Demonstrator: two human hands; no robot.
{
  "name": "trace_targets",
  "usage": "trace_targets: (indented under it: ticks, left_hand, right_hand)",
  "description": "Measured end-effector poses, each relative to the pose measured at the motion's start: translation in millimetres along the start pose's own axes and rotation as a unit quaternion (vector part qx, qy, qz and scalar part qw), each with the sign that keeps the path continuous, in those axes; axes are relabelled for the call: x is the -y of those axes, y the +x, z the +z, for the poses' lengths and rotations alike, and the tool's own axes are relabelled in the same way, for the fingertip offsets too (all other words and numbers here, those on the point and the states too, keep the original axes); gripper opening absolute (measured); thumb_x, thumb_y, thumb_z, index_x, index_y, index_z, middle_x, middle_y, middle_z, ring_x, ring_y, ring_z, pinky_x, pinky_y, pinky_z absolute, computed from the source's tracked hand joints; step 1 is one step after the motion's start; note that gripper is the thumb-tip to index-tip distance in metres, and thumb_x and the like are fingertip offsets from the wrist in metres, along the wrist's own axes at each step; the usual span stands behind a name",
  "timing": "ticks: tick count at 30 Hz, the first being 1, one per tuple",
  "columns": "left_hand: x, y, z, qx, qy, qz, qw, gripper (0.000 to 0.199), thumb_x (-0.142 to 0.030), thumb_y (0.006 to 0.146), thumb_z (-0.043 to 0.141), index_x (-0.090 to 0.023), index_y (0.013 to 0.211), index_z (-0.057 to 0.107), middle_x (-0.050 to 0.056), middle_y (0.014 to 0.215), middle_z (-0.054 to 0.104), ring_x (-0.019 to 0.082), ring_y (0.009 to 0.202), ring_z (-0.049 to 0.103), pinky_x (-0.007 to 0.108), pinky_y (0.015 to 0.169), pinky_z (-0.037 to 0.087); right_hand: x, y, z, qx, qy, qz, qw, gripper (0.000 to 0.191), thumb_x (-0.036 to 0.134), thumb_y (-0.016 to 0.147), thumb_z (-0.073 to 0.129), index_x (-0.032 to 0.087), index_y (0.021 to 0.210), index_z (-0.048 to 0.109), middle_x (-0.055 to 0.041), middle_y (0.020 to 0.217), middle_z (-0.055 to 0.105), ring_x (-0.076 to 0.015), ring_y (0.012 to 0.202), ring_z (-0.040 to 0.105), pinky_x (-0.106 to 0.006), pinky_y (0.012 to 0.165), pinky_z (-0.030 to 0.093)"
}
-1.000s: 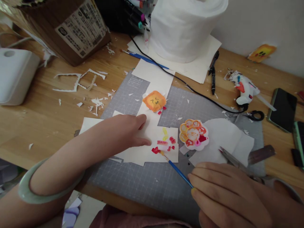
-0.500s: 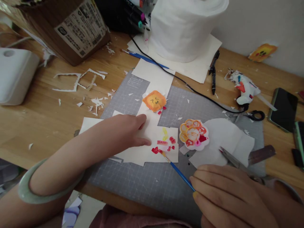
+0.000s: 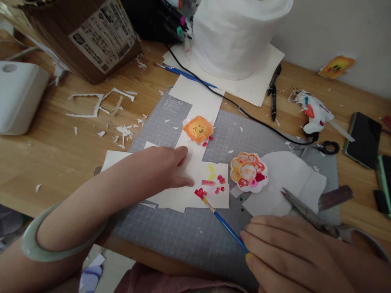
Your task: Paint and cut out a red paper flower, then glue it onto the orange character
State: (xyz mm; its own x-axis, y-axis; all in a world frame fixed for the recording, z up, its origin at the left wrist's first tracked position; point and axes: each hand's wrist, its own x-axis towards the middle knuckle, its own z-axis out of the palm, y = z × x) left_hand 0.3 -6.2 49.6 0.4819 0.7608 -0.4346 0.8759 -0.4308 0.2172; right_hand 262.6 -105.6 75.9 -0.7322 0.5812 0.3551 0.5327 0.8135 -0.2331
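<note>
Fingers of the right hand [image 3: 281, 248] close around a blue paintbrush [image 3: 229, 228], its bristles touching red paint [image 3: 200, 192] on white paper [image 3: 172, 199], where the left hand [image 3: 160, 167] rests, digits parted. The cardboard box's label [image 3: 104, 36] and gray mat's print [image 3: 174, 105] blur beyond reading.

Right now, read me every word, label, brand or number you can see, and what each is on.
"A3", faint: printed on the grey cutting mat, near its top left corner; the smaller lines beneath are too small to read.
Printed label on the cardboard box: rows of characters, too blurred to read.
Paintbrush in the right hand: no lettering can be made out.
</note>
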Motion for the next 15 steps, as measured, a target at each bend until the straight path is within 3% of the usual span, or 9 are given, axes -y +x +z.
trace_targets:
  ticks: [3, 11, 15]
  left_hand:
    - [-3.0, -1.0, -4.7, 0.006, -0.004, -0.003, 1.0, 0.031, -0.052, 0.09, 0.05, -0.021, 0.091, 0.051, 0.006, 0.075, 0.065, 0.025, 0.064, 0.062, 0.033, 0.055, 0.033]
    - [0.9, -1.6, 1.2, -0.008, 0.002, 0.01, 1.0, 0.034, -0.055, 0.088, 0.052, -0.021, 0.091, 0.052, 0.004, 0.073, 0.064, 0.023, 0.063, 0.061, 0.032, 0.057, 0.033]
    - [2.4, 0.7, 3.7, 0.009, -0.011, -0.017, 1.0, 0.04, -0.059, 0.086, 0.053, -0.02, 0.094, 0.053, 0.005, 0.074, 0.065, 0.025, 0.065, 0.062, 0.032, 0.057, 0.033]
  right_hand:
    - [4.1, -1.2, 7.2, -0.071, 0.068, 0.057, 0.993, 0.037, 0.016, 0.104, 0.036, 0.021, 0.086, 0.068, 0.0023, 0.087, 0.074, -0.0094, 0.092, 0.068, -0.025, 0.101, 0.051]
    - [-2.5, -3.8, 11.6, -0.072, 0.072, 0.026, 0.995, 0.031, 0.015, 0.102, 0.04, 0.019, 0.088, 0.067, 0.0, 0.092, 0.072, -0.012, 0.094, 0.068, -0.028, 0.101, 0.052]
    - [-0.5, -5.3, 15.9, -0.085, 0.069, 0.023, 0.994, 0.031, 0.014, 0.1, 0.041, 0.02, 0.085, 0.067, 0.0002, 0.09, 0.071, -0.0123, 0.092, 0.068, -0.028, 0.097, 0.055]
